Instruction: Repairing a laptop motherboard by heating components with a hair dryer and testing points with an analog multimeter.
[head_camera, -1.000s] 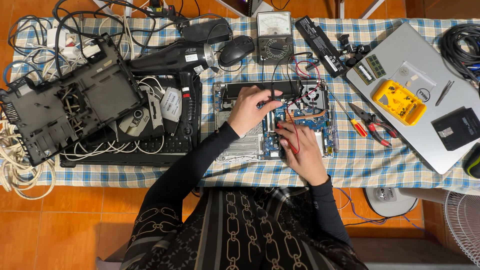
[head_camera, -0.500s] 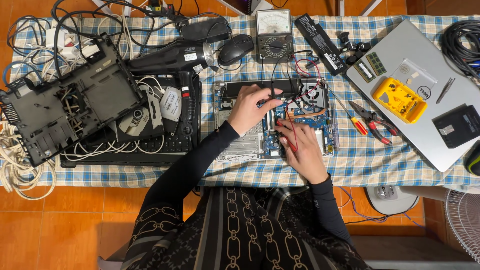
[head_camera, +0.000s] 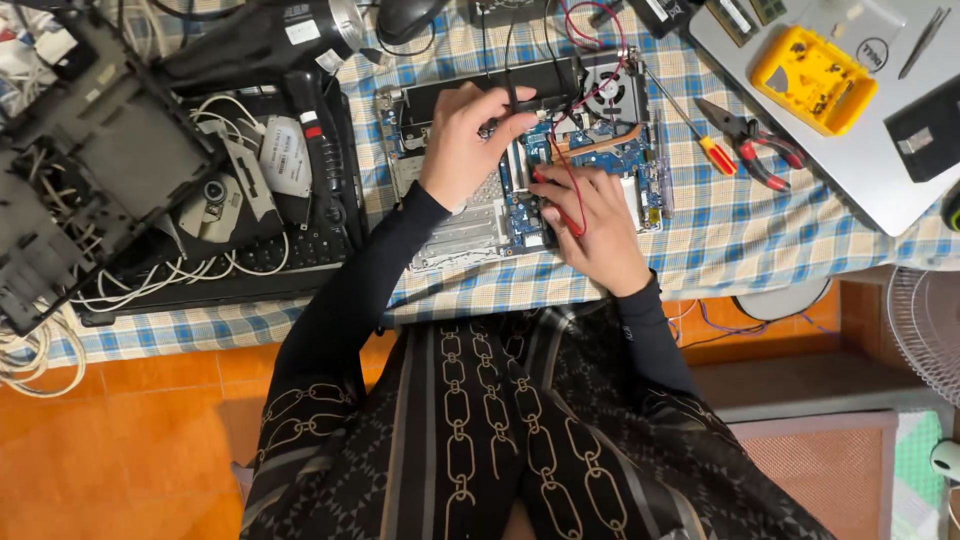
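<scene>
From the head camera, a blue circuit board (head_camera: 535, 175) with a copper pipe and small fan is lying opened on the checked tablecloth (head_camera: 740, 230). The left hand (head_camera: 465, 140) is pinching a black probe (head_camera: 507, 85) onto it; the right hand (head_camera: 590, 225) is gripping a red probe (head_camera: 565, 190).

Home electronics-repair table: circuit board (head_camera: 610, 150), pliers (head_camera: 750, 140).

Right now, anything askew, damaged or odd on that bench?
Nothing looks spilled or broken. The oddities: a stripped black laptop chassis lies tilted at the table's left end, loose white cables hang over that edge, and the opened motherboard has red and black probe leads draped across it under the left hand and right hand.
</scene>
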